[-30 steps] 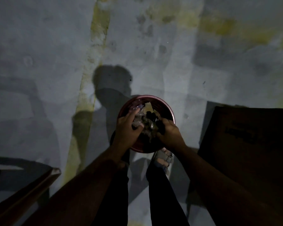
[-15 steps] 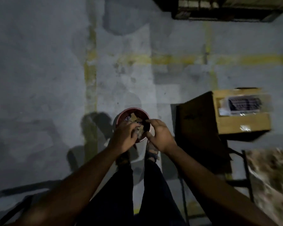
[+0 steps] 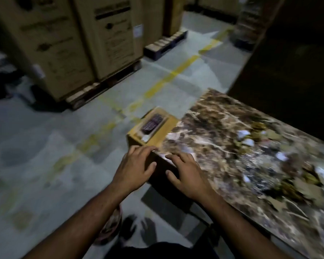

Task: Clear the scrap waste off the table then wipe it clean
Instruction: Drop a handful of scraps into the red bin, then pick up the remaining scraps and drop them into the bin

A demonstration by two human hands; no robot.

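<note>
View has swung up from the floor: both hands are out of the red bowl [image 3: 110,227] and now hover at the near-left corner of the table [image 3: 223,116].

Left hand [image 3: 135,170]: fingers spread and relaxed, holding nothing, just off the table's corner edge. Can't tell if it touches. Right hand [image 3: 185,174]: same, fingers fanned and loose, empty, over the table's near-left end.

Table: one, long slab, glossy marble-look top, brown with white veins. Frame is motion-blurred, so detail is soft.

Scrap waste [image 3: 266,159]: one loose heap spread over the middle and right of the tabletop, well right of both hands. Mix of flat tan cardboard offcuts, crumpled white paper bits, dark fragments. At least five white bits visible; exact count not readable.

Bowl: one, round, red rim, on the floor near the person's feet, partly hidden by the left forearm, scraps inside.

Small cardboard box [image 3: 155,128]: one, tan, just beyond the table's left end, label pouch on top.

Far left: two big cardboard cartons [image 3: 79,38] on a wooden pallet. Grey concrete floor with yellow line [image 3: 168,77] markings.
</note>
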